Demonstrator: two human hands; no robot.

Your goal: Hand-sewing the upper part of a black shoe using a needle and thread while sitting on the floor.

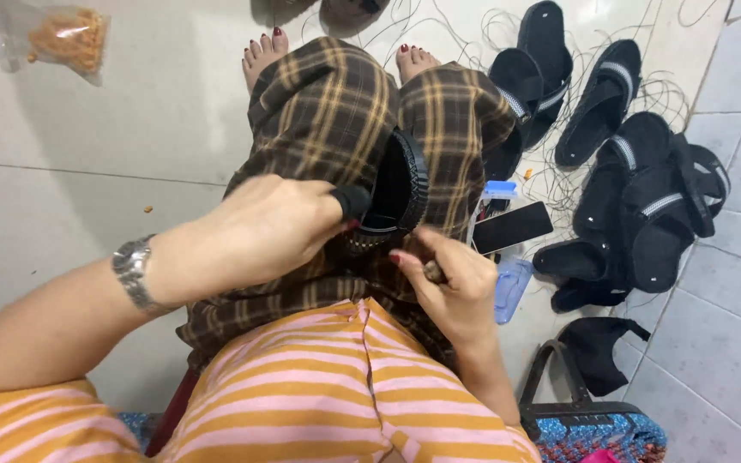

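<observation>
Black sandal (pixel 398 193) sits wedged between the seated person's knees, standing on edge over brown plaid trousers (pixel 328 111), its ribbed sole rim facing up. It looks light and rubbery, likely to flex under pressure, with the stiff sole edge probably the firmest place to grip. The left hand (pixel 259 231) closes around the sandal's near edge and strap, fingers curled tight on it; a metal wristwatch (pixel 133 273) shows on that wrist. The right hand (pixel 452 287) is pinched shut on a small brownish tool (pixel 433 272), too small to identify, just beside the sole. Further out on the pale tiled floor (pixel 87 154) lie a dark phone (pixel 512 227), a clear blue box (pixel 512 287), a heap of matching black sandals (pixel 636 206) among loose thin thread, and a plastic bag of orange bits (pixel 66 39).
</observation>
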